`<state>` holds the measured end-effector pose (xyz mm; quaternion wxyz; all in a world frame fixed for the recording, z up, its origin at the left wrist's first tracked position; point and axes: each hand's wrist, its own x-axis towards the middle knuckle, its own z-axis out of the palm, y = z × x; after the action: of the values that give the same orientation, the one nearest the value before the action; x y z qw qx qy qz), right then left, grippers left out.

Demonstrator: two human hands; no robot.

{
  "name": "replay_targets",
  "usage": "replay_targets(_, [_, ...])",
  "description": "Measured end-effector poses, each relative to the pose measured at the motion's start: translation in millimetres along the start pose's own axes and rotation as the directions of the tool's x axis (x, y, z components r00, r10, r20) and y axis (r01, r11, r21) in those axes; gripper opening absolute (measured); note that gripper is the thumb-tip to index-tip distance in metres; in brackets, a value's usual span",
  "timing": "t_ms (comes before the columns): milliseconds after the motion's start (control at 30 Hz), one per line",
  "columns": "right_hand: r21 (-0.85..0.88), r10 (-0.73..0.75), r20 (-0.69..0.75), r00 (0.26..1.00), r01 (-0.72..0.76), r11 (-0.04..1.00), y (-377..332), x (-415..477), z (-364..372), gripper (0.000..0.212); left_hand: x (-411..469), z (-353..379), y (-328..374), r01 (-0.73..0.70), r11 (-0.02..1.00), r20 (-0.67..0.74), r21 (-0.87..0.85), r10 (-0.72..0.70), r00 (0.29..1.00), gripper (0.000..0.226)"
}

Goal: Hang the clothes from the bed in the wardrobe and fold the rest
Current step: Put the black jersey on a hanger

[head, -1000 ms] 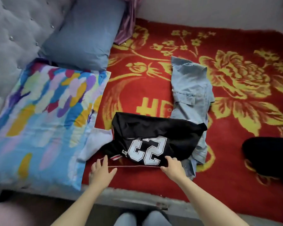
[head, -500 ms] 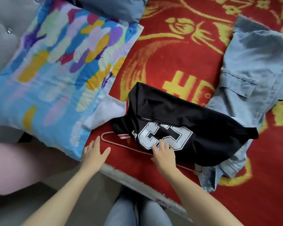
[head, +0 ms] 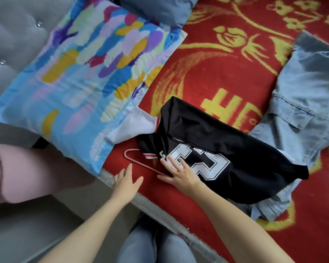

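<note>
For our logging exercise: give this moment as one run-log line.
left hand open by pink hanger | right hand flat on black jersey | hanger partly under jersey

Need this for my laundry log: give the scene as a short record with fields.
surface: red blanket with a yellow flower pattern
jersey: black jersey, folded over, white number showing, lying partly on the denim garment
denim garment: light blue, crumpled, to the right
hanger: pink hanger, partly under the jersey
left hand: open, at the bed's edge beside the hanger
right hand: open, fingers flat on the jersey's number
pillow: colourful pillow at left
</note>
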<state>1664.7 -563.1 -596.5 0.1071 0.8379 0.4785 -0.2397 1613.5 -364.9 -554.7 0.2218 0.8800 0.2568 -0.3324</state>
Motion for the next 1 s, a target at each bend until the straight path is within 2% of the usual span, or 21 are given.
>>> replay_targets(67, [-0.181, -0.089, 0.054, 0.995, 0.097, 0.979, -3, 12, -2, 0.044, 0, -1, 1, 0.001, 1.000, -0.004, -0.028, -0.002, 1.000, 0.068])
replay_targets(167, [-0.328, 0.072, -0.023, 0.997, -0.076, 0.942, 2, 28, -8, 0.037, -4, -8, -12, -0.003, 0.998, -0.026, -0.064, 0.002, 1.000, 0.068])
replay_targets(233, [-0.314, 0.068, 0.034, 0.997, -0.054, 0.948, 17, 19, -19, 0.030, -8, -11, -20, 0.000, 0.995, -0.026, -0.102, -0.003, 1.000, 0.067])
replay_targets(300, [-0.310, 0.097, -0.126, 0.987, -0.132, 0.942, 39, -2, -39, 0.006, -13, -13, -24, 0.014, 0.991, -0.013, -0.132, -0.015, 1.000, 0.066])
replay_targets(367, [-0.228, 0.191, -0.219, 0.957, -0.240, 0.944, 65, -29, -53, 0.019, -18, -15, -26, 0.013, 0.990, 0.000, -0.144, -0.013, 1.000, 0.065])
replay_targets(433, [-0.185, 0.329, -0.282, 0.901, -0.388, 0.903, 95, -68, -62, 0.019, -20, -13, -25, -0.001, 0.991, 0.009, -0.136, 0.002, 1.000, 0.064])
replay_targets(533, [-0.095, 0.549, -0.380, 0.744, -0.622, 0.777, 142, -132, -64, 0.009, -20, -6, -20, -0.009, 0.991, 0.037, -0.132, 0.014, 0.999, 0.064])
replay_targets(600, [-0.022, 0.769, -0.240, 0.593, -0.795, 0.606, 163, -188, -61, 0.020, -19, -1, -9, -0.039, 0.993, 0.048, -0.112, 0.045, 0.998, 0.065])
replay_targets(667, [-0.101, 0.913, -0.060, 0.403, -0.912, 0.397, 172, -234, -42, 0.029, -16, 5, 3, -0.074, 0.993, 0.057, -0.090, 0.080, 0.995, 0.064])
replay_targets(700, [-0.156, 0.939, 0.013, 0.343, -0.927, 0.341, 170, -255, -30, 0.032, -15, 9, 12, -0.095, 0.992, 0.063, -0.081, 0.101, 0.993, 0.064])
replay_targets(767, [-0.130, 0.943, 0.183, 0.277, -0.944, 0.302, 155, -278, -2, 0.037, -14, 16, 23, -0.131, 0.990, 0.079, -0.059, 0.136, 0.988, 0.065])
replay_targets(833, [-0.064, 0.910, 0.332, 0.250, -0.956, 0.286, 140, -280, 20, 0.039, -13, 24, 34, -0.171, 0.985, 0.092, -0.039, 0.174, 0.980, 0.065])
replay_targets(867, [-0.026, 0.897, 0.358, 0.260, -0.957, 0.288, 134, -274, 27, 0.038, -13, 28, 39, -0.183, 0.983, 0.096, -0.031, 0.185, 0.978, 0.066])
replay_targets(933, [0.062, 0.890, 0.346, 0.298, -0.954, 0.295, 128, -256, 35, 0.035, -12, 33, 47, -0.204, 0.979, 0.101, -0.007, 0.204, 0.974, 0.066])
replay_targets(1000, [0.178, 0.880, 0.305, 0.364, -0.929, 0.323, 123, -235, 36, 0.032, -12, 36, 51, -0.208, 0.978, 0.109, 0.013, 0.205, 0.973, 0.065])
